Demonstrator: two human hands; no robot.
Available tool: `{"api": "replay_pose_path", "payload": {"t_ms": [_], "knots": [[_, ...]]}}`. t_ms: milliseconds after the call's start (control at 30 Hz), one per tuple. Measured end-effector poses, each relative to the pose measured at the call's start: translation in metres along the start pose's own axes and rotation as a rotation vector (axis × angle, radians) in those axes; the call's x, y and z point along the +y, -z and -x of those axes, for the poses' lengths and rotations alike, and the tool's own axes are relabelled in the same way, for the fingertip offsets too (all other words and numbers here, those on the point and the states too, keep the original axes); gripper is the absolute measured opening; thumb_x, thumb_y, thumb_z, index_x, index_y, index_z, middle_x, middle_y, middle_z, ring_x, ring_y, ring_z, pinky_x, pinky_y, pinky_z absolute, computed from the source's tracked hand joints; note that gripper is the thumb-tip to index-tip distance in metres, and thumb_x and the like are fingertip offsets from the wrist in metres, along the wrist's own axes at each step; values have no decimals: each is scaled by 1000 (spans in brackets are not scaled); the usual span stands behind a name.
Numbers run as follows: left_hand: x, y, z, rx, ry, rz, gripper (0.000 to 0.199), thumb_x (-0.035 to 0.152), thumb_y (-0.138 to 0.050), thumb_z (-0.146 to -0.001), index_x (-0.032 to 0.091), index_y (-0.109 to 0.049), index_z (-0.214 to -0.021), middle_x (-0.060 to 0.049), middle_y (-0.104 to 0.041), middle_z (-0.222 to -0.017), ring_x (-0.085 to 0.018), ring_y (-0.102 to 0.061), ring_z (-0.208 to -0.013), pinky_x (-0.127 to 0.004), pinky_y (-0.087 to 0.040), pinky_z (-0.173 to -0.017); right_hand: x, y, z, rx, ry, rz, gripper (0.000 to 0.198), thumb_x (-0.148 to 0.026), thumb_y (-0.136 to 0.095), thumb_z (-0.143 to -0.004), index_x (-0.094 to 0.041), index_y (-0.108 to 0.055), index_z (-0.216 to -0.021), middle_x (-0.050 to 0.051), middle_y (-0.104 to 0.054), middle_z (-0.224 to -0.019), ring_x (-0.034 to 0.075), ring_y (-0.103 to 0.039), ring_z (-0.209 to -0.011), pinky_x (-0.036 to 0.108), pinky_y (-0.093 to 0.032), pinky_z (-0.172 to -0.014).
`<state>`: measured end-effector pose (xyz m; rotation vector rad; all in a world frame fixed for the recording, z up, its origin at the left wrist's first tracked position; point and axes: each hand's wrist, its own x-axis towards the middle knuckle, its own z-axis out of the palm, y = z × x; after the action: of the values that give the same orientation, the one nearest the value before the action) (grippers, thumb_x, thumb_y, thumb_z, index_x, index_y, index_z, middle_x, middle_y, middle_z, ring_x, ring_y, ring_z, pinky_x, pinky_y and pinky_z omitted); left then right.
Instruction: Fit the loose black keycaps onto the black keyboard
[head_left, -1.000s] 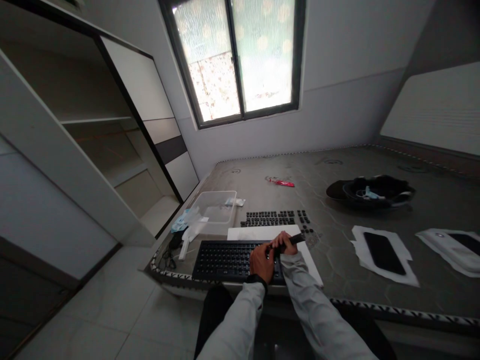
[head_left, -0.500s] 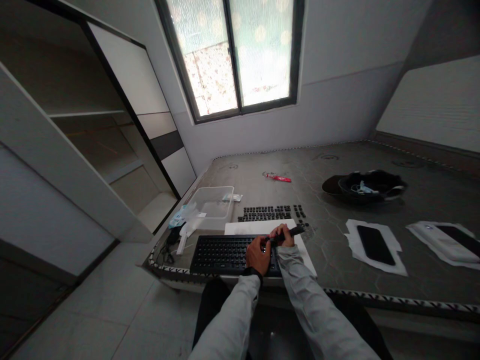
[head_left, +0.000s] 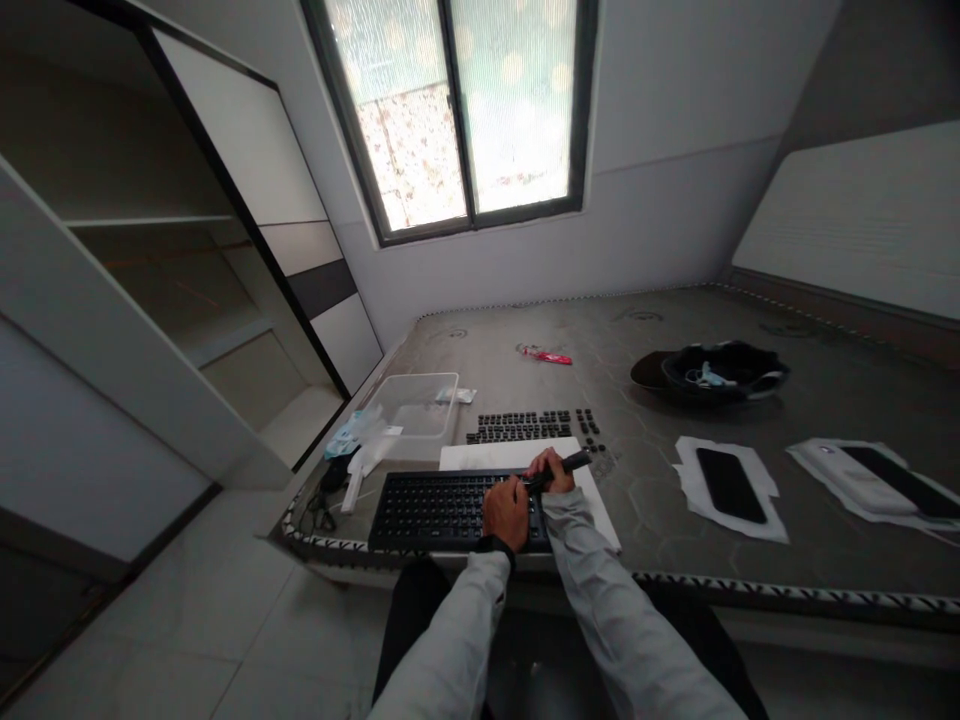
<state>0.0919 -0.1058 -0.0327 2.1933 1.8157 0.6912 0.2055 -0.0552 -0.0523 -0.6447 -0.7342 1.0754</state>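
Note:
A black keyboard lies along the near edge of the bed, partly on a white sheet. My right hand is closed round a dark, slim, handle-like tool, whose kind I cannot make out. The tool's thick end sticks out to the right, and its other end reaches toward my left hand. Over the right part of the keyboard, my left hand is closed, thumb and fingers curled near the tool's tip. What they pinch, if anything, is hidden. Loose black keycaps stand in rows just beyond the sheet.
A clear plastic box stands left, beside plastic wrappers and a dark cable. A red packet lies farther back. At right are a dark cap, a black phone on white paper and a white device.
My left hand's fingers have curled in more beside the tool, with its back turned up. My right hand keeps its hold. The whole view has shifted slightly.

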Motion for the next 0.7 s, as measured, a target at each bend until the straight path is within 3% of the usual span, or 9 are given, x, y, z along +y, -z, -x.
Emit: {"api": "replay_pose_path", "payload": {"t_ms": [267, 433, 700], "knots": [[-3, -1, 1, -67, -98, 8, 34, 31, -28, -102, 22, -59, -91, -4, -66, -88, -17, -60, -89, -31, -38, -83, -2, 2, -2, 145, -36, -51, 55, -70, -65, -70, -21, -50, -52, -1, -56, -55, 14, -55, -52, 27, -54, -44], [-4, 0, 0, -42, -94, 103, 33, 35, -30, -102, 24, -59, -89, 0, -67, -86, -17, -62, -83, -29, -39, -79, -2, 6, -6, 225, -39, -134, 55, -71, -65, -69, -21, -47, -53, -2, -53, -54, 13, -55, -53, 24, -54, -41], [-4, 1, -2, 57, -80, 314, 20, 30, -44, -96, 25, -63, -100, -1, -67, -105, -15, -62, -98, -27, -44, -88, -3, 8, -9, 191, -61, -123, 56, -71, -66, -67, -22, -42, -55, -4, -50, -50, 13, -54, -49, 23, -49, -36]]}}
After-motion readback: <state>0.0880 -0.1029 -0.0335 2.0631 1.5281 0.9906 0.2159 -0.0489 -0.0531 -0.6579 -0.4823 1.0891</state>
